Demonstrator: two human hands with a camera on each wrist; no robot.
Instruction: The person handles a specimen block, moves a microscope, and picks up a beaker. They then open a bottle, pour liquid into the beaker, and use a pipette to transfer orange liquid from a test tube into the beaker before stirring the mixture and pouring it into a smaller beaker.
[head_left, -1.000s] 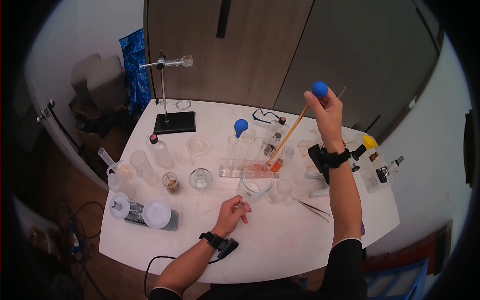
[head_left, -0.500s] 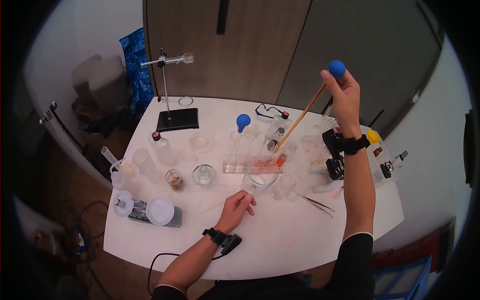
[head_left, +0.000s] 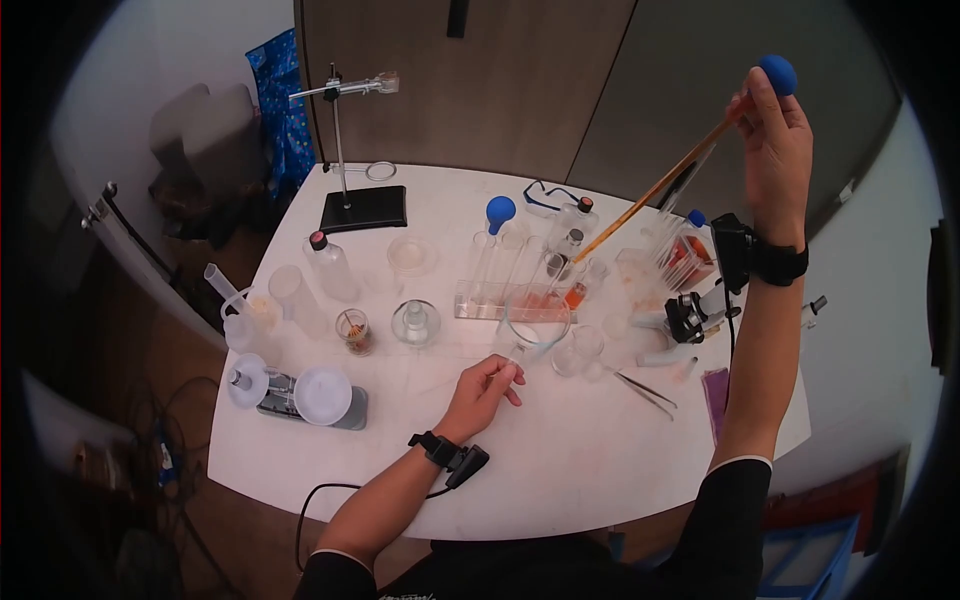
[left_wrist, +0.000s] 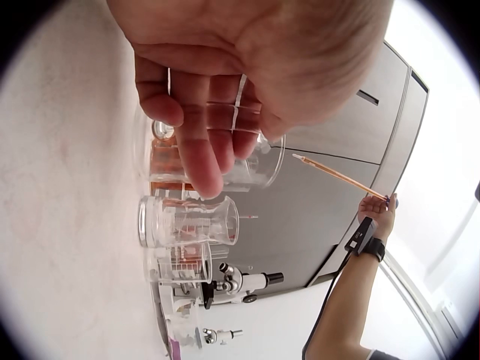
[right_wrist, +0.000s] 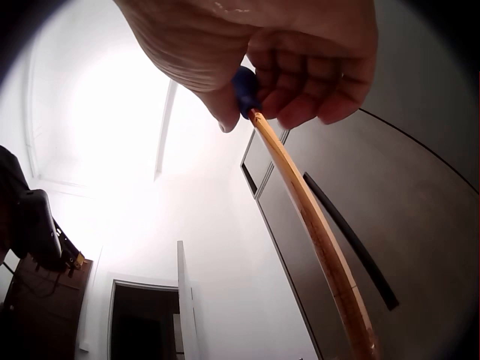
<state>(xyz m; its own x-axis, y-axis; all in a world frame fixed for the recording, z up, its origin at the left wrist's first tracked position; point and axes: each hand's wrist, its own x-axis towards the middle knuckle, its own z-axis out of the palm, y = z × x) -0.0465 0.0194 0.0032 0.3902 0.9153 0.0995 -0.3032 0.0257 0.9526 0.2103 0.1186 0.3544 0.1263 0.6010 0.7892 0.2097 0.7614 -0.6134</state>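
Observation:
My right hand [head_left: 780,150] is raised high at the back right, thumb and fingers pinching a pipette [head_left: 660,195] just below its blue rubber bulb [head_left: 777,75]. Orange liquid tints the long slanting tube. Seen from the left wrist, the pipette's tip [left_wrist: 298,157] hangs in the air. My left hand [head_left: 482,395] lies near the table, fingers loosely bent, right beside a large clear glass beaker [head_left: 540,335]. Behind that beaker stands a rack [head_left: 480,303] of glass test tubes [head_left: 500,262], close to a small vessel of orange liquid [head_left: 575,295].
Tweezers [head_left: 648,394] lie right of the beaker, below small glassware [head_left: 580,345] and a microscope [head_left: 690,315]. A clamp stand [head_left: 362,208], capped bottle [head_left: 330,265], alcohol lamp [head_left: 415,320] and balance [head_left: 320,395] occupy the left side. Goggles [head_left: 548,195] lie at the back.
My right hand has risen up and to the right with the pipette, drawing its tip away from the glassware near the rack. My left hand has stayed beside the beaker. The head view has shifted slightly.

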